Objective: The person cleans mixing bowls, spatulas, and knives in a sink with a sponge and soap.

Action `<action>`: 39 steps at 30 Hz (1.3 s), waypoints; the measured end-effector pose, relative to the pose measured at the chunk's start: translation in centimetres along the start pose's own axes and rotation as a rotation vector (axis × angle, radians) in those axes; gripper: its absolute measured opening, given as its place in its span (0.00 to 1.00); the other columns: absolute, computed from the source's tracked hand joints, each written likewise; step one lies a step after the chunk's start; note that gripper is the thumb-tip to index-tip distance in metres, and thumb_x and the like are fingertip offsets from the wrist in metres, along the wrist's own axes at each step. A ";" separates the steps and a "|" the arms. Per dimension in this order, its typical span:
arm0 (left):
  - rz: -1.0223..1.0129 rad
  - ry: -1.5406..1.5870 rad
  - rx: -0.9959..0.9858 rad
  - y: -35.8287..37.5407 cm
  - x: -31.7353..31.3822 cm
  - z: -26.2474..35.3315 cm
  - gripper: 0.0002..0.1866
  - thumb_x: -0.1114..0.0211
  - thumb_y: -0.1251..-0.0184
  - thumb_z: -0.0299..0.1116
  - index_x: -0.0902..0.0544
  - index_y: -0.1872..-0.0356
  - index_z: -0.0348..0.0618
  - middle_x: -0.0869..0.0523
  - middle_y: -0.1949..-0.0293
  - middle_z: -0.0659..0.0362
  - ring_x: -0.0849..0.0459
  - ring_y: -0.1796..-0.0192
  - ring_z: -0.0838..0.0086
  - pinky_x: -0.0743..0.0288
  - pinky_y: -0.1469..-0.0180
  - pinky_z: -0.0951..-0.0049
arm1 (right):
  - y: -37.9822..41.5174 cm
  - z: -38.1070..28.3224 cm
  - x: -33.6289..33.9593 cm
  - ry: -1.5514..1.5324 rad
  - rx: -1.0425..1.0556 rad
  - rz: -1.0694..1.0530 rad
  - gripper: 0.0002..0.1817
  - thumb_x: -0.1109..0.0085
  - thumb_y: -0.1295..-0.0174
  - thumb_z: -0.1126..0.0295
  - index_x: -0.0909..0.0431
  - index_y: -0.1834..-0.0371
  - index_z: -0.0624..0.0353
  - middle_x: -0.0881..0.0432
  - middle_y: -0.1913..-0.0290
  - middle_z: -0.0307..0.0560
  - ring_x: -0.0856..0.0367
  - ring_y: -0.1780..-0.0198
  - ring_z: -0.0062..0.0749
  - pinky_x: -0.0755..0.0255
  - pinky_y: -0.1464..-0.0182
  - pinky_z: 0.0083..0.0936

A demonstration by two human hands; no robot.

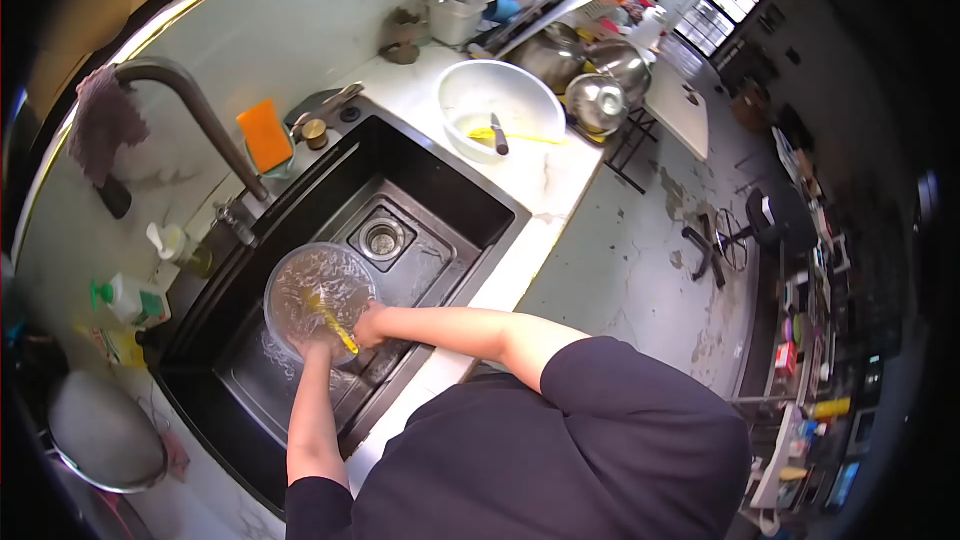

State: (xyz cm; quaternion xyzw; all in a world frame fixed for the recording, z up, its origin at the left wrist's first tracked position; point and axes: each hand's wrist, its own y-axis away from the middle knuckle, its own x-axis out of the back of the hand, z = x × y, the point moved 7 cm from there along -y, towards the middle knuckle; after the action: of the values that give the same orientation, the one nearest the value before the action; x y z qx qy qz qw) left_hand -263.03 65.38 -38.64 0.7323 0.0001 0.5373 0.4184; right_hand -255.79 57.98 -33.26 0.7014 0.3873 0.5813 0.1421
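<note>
Left hand (318, 348) gripping the round clear glass bowl (320, 295) over the black sink (450, 202), right hand (368, 325) closing on a yellow scrubber (335, 323) inside it

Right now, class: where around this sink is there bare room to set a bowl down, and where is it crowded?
Bare room: the marble counter strip between the black sink and the white basin, and the sink floor around the drain. Crowded: the back corner by the steel pots, and the left ledge by the soap bottle. Both hands, left hand and right hand, hold the glass bowl.
</note>
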 end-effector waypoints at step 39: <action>-0.277 0.537 -0.523 0.6 -2.3 4.4 0.28 0.60 0.38 0.52 0.32 0.45 0.43 0.32 0.42 0.51 0.34 0.41 0.59 0.42 0.40 0.67 | 0.8 1.9 1.0 0.002 -0.255 -0.067 0.25 0.50 0.51 0.61 0.28 0.47 0.56 0.34 0.41 0.50 0.46 0.34 0.43 0.70 0.34 0.45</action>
State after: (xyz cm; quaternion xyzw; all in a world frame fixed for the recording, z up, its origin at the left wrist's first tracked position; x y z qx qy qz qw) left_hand -260.83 61.27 -40.39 0.4275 0.0713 0.6299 0.6445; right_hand -253.68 58.58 -32.58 0.6639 0.3336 0.6213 0.2490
